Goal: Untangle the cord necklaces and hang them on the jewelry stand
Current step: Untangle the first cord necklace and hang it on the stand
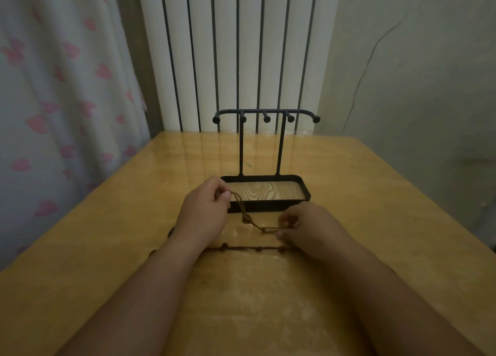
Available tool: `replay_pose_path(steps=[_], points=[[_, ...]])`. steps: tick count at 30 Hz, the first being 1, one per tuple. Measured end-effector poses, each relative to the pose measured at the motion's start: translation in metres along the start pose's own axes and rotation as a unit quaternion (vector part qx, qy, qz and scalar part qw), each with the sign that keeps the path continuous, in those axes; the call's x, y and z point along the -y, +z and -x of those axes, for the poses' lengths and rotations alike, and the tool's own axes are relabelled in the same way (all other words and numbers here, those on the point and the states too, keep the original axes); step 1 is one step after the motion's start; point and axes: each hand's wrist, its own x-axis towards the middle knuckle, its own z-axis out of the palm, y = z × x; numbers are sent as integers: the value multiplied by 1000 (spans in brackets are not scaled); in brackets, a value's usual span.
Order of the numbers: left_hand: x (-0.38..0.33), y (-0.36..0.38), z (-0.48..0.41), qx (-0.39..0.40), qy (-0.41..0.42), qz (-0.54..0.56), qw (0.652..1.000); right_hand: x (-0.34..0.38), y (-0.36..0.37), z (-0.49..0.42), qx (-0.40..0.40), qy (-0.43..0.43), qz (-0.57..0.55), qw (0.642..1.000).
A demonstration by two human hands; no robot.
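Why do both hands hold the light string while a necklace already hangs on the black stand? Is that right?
Not quite. No necklace hangs on the black stand yet; the head view shows its pegs bare. The left hand and right hand do both pinch the light string, and a darker knotted cord lies on the table.

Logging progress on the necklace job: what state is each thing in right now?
Jewelry stand: upright, all hooks bare.
Tan cord: knotted, held between both hands.
Dark cord: lying on the table, not held.
Left hand: pinches the tan cord.
Right hand: pinches the tan cord.
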Motion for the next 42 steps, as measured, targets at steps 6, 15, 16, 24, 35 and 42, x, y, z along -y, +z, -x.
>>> replay_pose_path(steps=[6, 15, 16, 24, 35, 42], points=[[4, 0, 3, 35, -33, -175, 983, -7, -4, 0, -43, 24, -19, 999], [-13, 15, 16, 138, 87, -153, 975, -4, -3, 1, -105, -68, -213, 969], [-13, 18, 17, 143, 89, -131, 977, -3, -3, 1, -111, -81, -222, 965], [-10, 18, 13, 199, 53, 7, 979, -2, -11, 4, -136, -126, -321, 929], [-17, 14, 20, 243, 31, 130, 961, -7, -20, 4, -231, -105, -301, 919], [-28, 16, 22, 282, -2, 366, 887, -2, -19, 6, -182, -102, -386, 898]])
